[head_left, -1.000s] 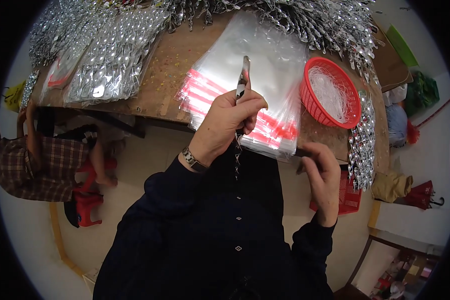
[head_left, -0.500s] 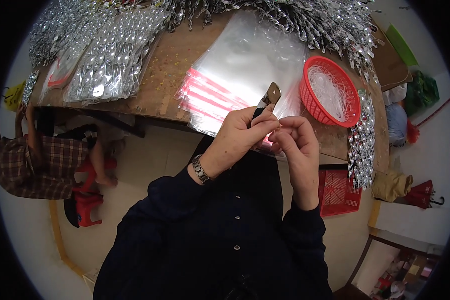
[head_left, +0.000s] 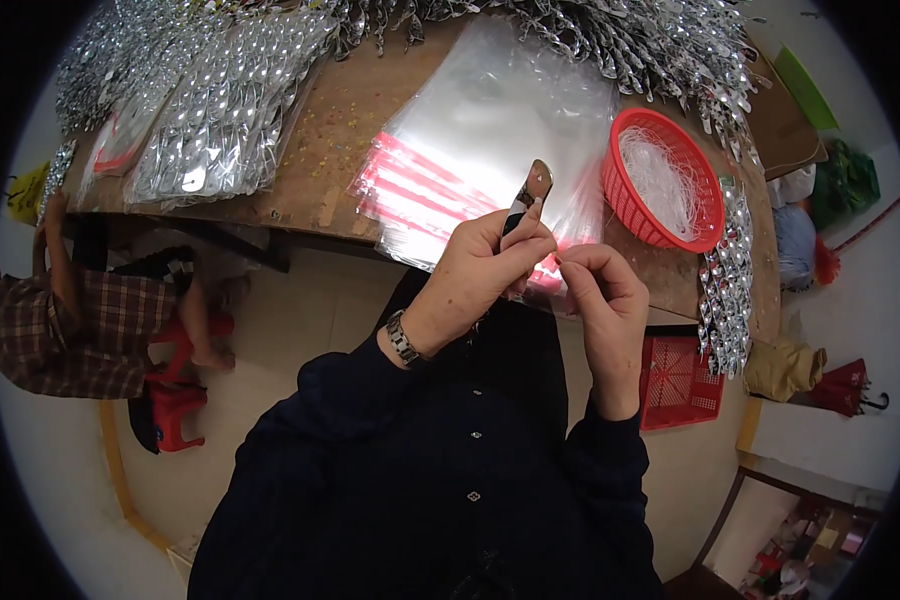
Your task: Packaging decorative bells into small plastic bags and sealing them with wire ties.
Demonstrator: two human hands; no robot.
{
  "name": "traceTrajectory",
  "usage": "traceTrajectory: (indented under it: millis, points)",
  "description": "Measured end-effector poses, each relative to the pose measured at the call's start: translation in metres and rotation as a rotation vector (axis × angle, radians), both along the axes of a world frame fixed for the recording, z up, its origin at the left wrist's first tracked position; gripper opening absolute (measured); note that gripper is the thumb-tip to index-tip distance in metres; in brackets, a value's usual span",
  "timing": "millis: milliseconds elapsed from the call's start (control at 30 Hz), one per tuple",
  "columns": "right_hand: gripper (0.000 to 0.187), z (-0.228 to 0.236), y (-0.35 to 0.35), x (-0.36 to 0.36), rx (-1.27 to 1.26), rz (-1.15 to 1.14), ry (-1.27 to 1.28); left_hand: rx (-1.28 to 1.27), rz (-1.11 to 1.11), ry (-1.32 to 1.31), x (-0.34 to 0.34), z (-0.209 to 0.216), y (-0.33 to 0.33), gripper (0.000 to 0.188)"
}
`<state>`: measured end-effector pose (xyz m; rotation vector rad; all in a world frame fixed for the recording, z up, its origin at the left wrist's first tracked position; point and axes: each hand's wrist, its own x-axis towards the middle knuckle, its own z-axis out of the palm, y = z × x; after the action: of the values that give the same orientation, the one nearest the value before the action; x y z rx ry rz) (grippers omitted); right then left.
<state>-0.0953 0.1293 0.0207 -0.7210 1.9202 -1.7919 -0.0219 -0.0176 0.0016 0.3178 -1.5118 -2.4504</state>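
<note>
My left hand point(head_left: 470, 268), with a watch at the wrist, is closed round a shiny metallic strip point(head_left: 538, 182) whose rounded end sticks up past the fingers. The rest of the strip is hidden in the palm. Close by on the right, my right hand point(head_left: 607, 290) has thumb and forefinger pinched together. What sits in that pinch is too small to make out. Both hands are above the table's near edge, over a stack of clear plastic bags point(head_left: 500, 120) with red-striped ends.
A red basket point(head_left: 715, 215) of clear threads stands right of the bags. Silver twisted ornaments lie bagged point(head_left: 210, 125) at left, heaped point(head_left: 630, 45) at the back and hanging point(head_left: 727, 300) off the right edge. Below is a red crate point(head_left: 682, 390). Another person point(head_left: 80, 320) sits at far left.
My right hand has drawn slightly away to the right from my left hand. The strip in my left hand has tilted a little and stands more upright.
</note>
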Motion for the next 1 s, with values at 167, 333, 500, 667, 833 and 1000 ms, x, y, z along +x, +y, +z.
traceTrajectory:
  millis: [167,333,500,667,833,1000]
  points:
    - [0.005,0.000,0.000,0.002,0.003,-0.006,-0.024,0.040,0.006,0.001,0.000,-0.001,0.001,0.010]
    - [0.004,0.000,0.001,0.001,0.040,-0.050,0.115,-0.015,-0.007,0.013,0.000,-0.006,-0.002,0.020]
    - [0.004,0.010,0.003,0.004,0.007,-0.119,0.170,0.287,0.094,0.065,-0.001,0.002,0.000,0.042]
    - [0.005,0.023,0.002,0.011,-0.031,-0.131,0.133,0.136,-0.030,0.076,0.000,-0.005,-0.003,0.039]
    - [0.005,0.027,0.002,0.011,-0.059,-0.110,0.157,0.112,-0.025,0.085,-0.001,-0.010,0.004,0.030]
    - [0.005,0.031,0.001,0.010,-0.058,-0.076,0.120,0.069,-0.050,0.092,0.001,-0.012,0.007,0.031]
